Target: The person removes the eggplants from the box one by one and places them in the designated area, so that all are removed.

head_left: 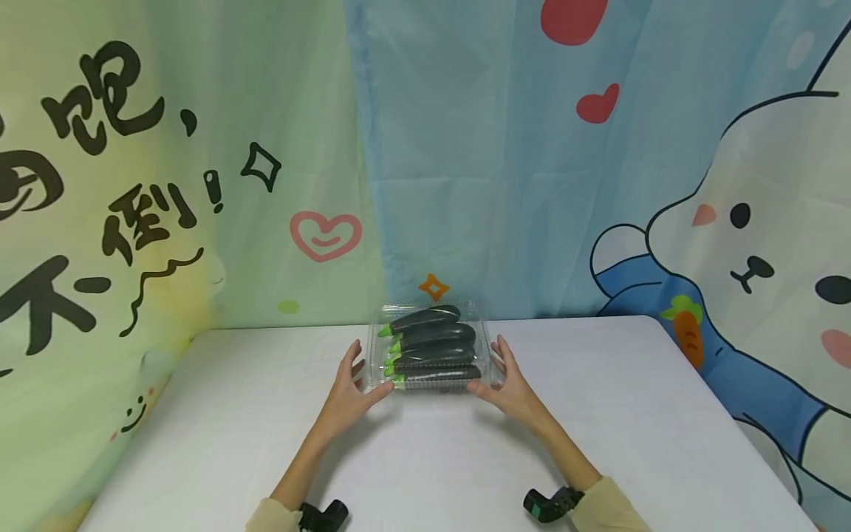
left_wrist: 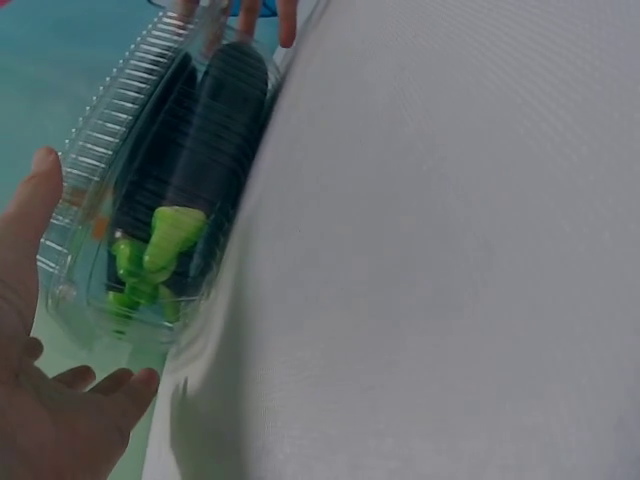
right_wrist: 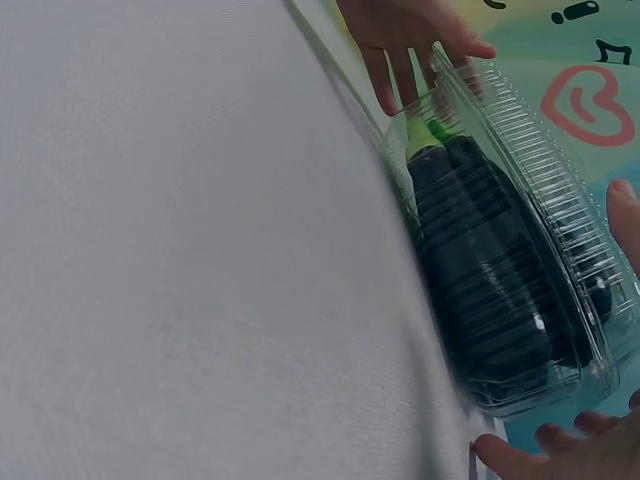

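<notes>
A clear plastic box with several dark eggplants inside stands at the far side of the table. Their green stem ends point toward my left hand. My left hand is beside the box's left end, thumb and fingers spread around it. At the opposite end, my right hand is spread the same way. In the wrist views, gaps show between the near hand's fingers and the box; any contact at the thumbs is hard to tell. The ribbed lid edge looks closed over the eggplants.
A white table spreads out beneath both forearms. Just behind its far edge hangs a printed curtain. A black wrist camera is strapped at the left sleeve, another wrist camera at the right.
</notes>
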`<state>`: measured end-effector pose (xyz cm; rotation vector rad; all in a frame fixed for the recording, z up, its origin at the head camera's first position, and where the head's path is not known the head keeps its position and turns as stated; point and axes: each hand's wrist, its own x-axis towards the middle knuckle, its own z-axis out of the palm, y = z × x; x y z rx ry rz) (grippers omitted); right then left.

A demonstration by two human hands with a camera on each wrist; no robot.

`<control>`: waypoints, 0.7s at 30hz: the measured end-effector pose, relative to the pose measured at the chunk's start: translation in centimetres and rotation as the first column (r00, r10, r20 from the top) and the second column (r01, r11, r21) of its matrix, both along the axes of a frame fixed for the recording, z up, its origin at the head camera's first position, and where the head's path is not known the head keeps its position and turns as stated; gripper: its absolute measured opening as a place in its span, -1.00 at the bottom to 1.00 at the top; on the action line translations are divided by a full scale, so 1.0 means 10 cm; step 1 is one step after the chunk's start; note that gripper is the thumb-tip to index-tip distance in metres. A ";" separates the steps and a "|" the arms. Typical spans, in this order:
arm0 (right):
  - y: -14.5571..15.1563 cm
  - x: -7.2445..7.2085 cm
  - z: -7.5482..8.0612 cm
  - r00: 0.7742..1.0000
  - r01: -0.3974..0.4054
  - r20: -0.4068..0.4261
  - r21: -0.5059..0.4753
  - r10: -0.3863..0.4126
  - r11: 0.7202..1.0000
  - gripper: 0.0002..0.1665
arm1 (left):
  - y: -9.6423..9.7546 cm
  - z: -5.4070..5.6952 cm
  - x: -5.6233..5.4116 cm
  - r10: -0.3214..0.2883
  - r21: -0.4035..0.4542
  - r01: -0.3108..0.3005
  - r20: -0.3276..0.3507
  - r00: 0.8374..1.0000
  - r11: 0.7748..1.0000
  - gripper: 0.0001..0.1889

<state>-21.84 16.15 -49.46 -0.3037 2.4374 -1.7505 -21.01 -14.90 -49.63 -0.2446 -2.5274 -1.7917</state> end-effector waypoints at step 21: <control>-0.10 0.03 -0.02 0.993 0.048 0.111 -0.008 -0.047 0.999 0.39 | 0.10 -0.13 -0.04 0.008 0.019 -0.010 0.088 0.996 1.000 0.13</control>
